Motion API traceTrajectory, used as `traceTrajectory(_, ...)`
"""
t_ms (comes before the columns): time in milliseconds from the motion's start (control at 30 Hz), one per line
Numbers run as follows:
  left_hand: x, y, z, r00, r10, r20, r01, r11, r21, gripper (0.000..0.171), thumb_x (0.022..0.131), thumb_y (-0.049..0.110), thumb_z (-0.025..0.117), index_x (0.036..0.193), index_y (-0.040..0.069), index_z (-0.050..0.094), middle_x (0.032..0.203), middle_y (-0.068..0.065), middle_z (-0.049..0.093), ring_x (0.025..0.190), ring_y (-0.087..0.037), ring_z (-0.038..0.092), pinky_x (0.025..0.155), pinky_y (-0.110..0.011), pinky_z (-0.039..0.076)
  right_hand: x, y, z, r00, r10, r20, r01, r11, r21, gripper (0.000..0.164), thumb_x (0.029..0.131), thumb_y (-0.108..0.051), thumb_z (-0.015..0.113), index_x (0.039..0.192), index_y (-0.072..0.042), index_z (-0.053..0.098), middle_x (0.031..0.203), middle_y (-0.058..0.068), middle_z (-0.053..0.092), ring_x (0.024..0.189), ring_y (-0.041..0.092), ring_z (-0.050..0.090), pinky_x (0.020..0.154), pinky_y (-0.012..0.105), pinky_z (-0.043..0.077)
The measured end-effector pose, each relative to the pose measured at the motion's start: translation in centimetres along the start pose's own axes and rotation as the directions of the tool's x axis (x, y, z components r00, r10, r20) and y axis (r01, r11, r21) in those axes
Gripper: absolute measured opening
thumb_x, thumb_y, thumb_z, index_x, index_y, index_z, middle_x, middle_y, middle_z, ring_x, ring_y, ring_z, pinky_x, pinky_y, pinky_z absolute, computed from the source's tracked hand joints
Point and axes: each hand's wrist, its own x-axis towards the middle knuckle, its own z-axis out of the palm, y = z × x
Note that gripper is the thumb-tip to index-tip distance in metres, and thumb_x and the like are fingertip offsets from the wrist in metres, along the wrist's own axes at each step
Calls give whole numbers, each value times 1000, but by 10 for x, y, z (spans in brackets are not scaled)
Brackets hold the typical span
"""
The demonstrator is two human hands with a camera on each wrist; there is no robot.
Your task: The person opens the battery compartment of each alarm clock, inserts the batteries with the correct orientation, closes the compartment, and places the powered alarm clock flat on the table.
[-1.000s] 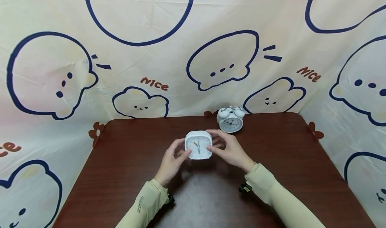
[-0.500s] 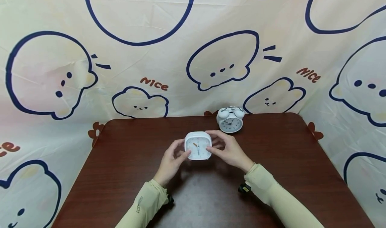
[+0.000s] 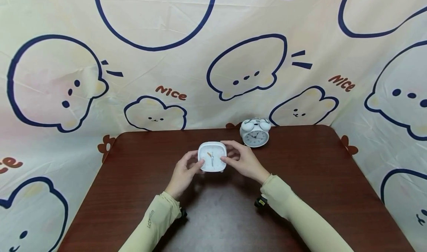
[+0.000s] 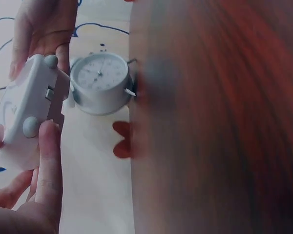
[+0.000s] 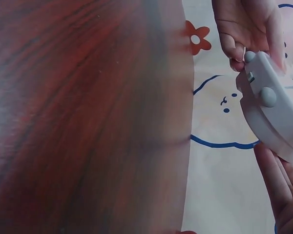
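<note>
A white, rounded-square alarm clock [image 3: 212, 156] is held between both hands over the table, its face turned up toward the head camera. On its left side my left hand [image 3: 182, 171] grips it, thumb at the front edge of the face. My right hand [image 3: 245, 161] pinches the opposite side, thumb on the front and fingers along the top corner. Both wrist views show the underside of this clock [image 4: 31, 107], with two round feet and a small switch between them. Fingers of the left hand [image 4: 49, 165] reach under it beside one foot.
A second white clock, a round twin-bell alarm clock [image 3: 255, 133], stands near the back edge of the dark brown wooden table [image 3: 133, 192]. Behind and around the table hangs a cream cloth [image 3: 193, 70] printed with cartoon animals.
Both hands and the square alarm clock have shifted a little left and toward the back in the last half second. The twin-bell clock stays where it was.
</note>
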Motion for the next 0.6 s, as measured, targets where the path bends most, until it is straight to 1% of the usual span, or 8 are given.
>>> traceTrajectory(133, 10, 0, -10, 1000, 2, -5, -1, 997, 76, 42, 101, 14, 69, 140, 4, 58, 128, -21, 60, 86, -20, 73, 85, -60, 58, 13, 2, 5, 1000, 14, 4, -13, 1000, -6, 50, 94, -13, 77, 141, -18, 60, 120, 7, 70, 99, 18, 71, 84, 26, 61)
traceTrajectory(233, 19, -2, -16, 1000, 1, -12, 1, 991, 133, 43, 101, 15, 68, 141, 4, 57, 130, -21, 59, 90, -24, 72, 86, -55, 60, 23, 4, 10, 1000, 20, 2, -20, 1000, -21, 51, 94, -12, 78, 141, -19, 59, 122, 7, 70, 102, 19, 71, 86, 26, 60)
traceTrajectory(300, 24, -2, -19, 1000, -1, -24, 5, 986, 165, 44, 102, 15, 67, 143, 2, 56, 131, -22, 57, 92, -25, 72, 86, -53, 60, 31, 5, 13, 1000, 14, -1, -14, 999, -38, 51, 94, -12, 78, 141, -19, 59, 123, 7, 70, 103, 19, 71, 87, 27, 60)
traceTrajectory(400, 31, -2, -24, 998, -4, -55, 14, 980, 198, 46, 103, 15, 66, 145, 2, 55, 132, -22, 56, 95, -30, 72, 88, -53, 60, 42, 7, 18, 1000, 4, -8, -5, 998, -63, 51, 94, -13, 77, 142, -18, 59, 125, 8, 70, 105, 20, 72, 89, 30, 61)
traceTrajectory(500, 38, -2, -28, 997, -11, -70, 26, 974, 223, 47, 103, 16, 66, 147, 4, 53, 135, -21, 54, 105, -33, 69, 92, -55, 58, 53, 11, 23, 1000, -11, -10, 10, 997, -80, 53, 94, -12, 77, 143, -16, 58, 128, 10, 69, 109, 23, 72, 92, 34, 60)
traceTrajectory(600, 45, -5, -31, 997, -24, -75, 42, 967, 250, 48, 103, 16, 65, 148, 7, 52, 138, -19, 54, 114, -35, 64, 95, -55, 57, 62, 17, 26, 1000, -27, -9, 26, 996, -87, 54, 94, -9, 77, 144, -13, 57, 130, 11, 68, 112, 25, 72, 95, 37, 60)
